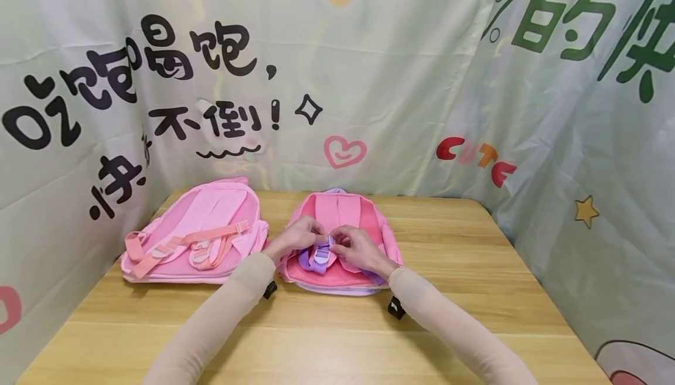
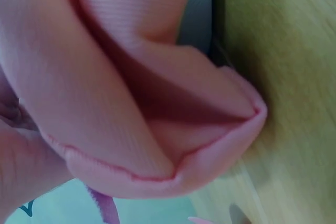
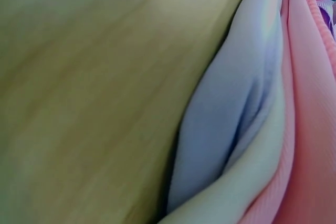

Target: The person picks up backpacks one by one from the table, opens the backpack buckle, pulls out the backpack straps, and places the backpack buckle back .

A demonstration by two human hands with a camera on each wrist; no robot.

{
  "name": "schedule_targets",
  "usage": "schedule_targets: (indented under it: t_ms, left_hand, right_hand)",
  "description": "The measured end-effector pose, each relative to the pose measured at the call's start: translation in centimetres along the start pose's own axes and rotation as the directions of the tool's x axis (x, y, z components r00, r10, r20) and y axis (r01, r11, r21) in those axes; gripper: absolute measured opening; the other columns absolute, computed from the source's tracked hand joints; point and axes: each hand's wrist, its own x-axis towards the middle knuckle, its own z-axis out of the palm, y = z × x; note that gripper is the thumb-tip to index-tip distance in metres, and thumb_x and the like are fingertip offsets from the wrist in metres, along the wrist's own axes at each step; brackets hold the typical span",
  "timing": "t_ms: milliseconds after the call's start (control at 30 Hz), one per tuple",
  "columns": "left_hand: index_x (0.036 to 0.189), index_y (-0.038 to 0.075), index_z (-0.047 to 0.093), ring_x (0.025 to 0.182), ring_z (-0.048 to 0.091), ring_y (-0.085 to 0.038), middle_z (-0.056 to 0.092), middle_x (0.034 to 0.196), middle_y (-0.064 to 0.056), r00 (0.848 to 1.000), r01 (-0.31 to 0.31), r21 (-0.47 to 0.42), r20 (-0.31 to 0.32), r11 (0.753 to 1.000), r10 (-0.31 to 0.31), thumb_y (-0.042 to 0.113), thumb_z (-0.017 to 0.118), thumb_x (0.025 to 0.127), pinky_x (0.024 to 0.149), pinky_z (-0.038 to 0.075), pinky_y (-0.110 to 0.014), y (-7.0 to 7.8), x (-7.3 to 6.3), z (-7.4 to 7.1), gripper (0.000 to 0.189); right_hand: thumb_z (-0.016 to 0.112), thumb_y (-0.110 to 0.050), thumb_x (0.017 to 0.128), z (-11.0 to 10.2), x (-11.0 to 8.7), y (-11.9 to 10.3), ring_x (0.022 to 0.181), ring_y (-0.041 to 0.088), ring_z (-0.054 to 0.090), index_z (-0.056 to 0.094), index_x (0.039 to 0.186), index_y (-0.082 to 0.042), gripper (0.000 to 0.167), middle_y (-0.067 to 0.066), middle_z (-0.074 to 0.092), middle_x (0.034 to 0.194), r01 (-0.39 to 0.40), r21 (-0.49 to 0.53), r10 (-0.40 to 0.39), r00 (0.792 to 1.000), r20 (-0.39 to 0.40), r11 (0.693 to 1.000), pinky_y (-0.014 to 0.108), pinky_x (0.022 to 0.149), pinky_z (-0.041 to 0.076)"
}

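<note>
A pink and lilac backpack [image 1: 337, 209] lies on the table with its strap side up. Over its middle, my left hand [image 1: 303, 234] and right hand [image 1: 358, 248] meet, fingertips pinching a small purple strap clip [image 1: 330, 241]. Just below them rests a pale strap buckle [image 1: 322, 255] on a purple strap [image 1: 314, 266]. The fingertips partly hide the clip, so how its parts sit cannot be made out. In the left wrist view, a pink side pocket [image 2: 157, 129] gapes beside part of the left hand. The right wrist view shows the backpack's lilac side [image 3: 226, 98], not the hand.
A second pink backpack [image 1: 211, 209] lies to the left, its orange straps [image 1: 211, 234] loose on top. Both bags rest on a wooden table [image 1: 448, 244]. Printed curtains [image 1: 395, 80] enclose the back and sides. Black wrist devices [image 1: 396, 307] hang under the forearms.
</note>
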Motion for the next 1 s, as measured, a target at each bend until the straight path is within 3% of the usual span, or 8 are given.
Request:
schedule_targets:
  t_ms: [300,567,1000]
  left_hand:
    - [0.09,0.001,0.075,0.074,0.058,-0.011,0.07,0.08,-0.004,1.0,0.007,-0.013,0.017,1.0,-0.007,0.006,0.068,0.087,0.067,0.045,-0.022,0.0,0.3,0.3,0.008]
    - [0.09,0.002,0.076,0.071,0.059,-0.011,0.07,0.078,-0.003,0.998,-0.037,0.021,0.044,0.999,0.036,0.009,0.068,0.088,0.065,0.047,-0.023,-0.4,-0.4,-0.9,0.011]
    - [0.086,0.001,0.073,0.069,0.052,-0.011,0.063,0.074,-0.001,0.998,-0.03,0.06,0.051,0.998,0.027,0.006,0.061,0.091,0.064,0.042,-0.023,-0.1,-0.3,-0.8,0.014]
  right_hand:
    - [0.073,-0.014,0.088,-0.1,-0.5,0.3,0.09,0.012,0.066,0.069,0.108,-0.009,0.021,0.0,0.069,0.096,0.013,0.01,-0.013,1.0,-0.019,1.0,0.026,0.083,0.055]
    - [0.073,-0.013,0.088,0.2,-0.1,0.2,0.088,0.01,0.066,0.069,0.107,-0.009,0.019,0.001,0.07,0.094,0.054,0.026,-0.053,0.998,-0.036,0.998,0.024,0.081,0.055]
    - [0.073,-0.014,0.088,0.1,0.0,-0.1,0.086,0.01,0.064,0.07,0.106,-0.008,0.02,0.0,0.069,0.092,0.02,0.016,-0.019,0.999,-0.043,1.0,0.025,0.08,0.055]
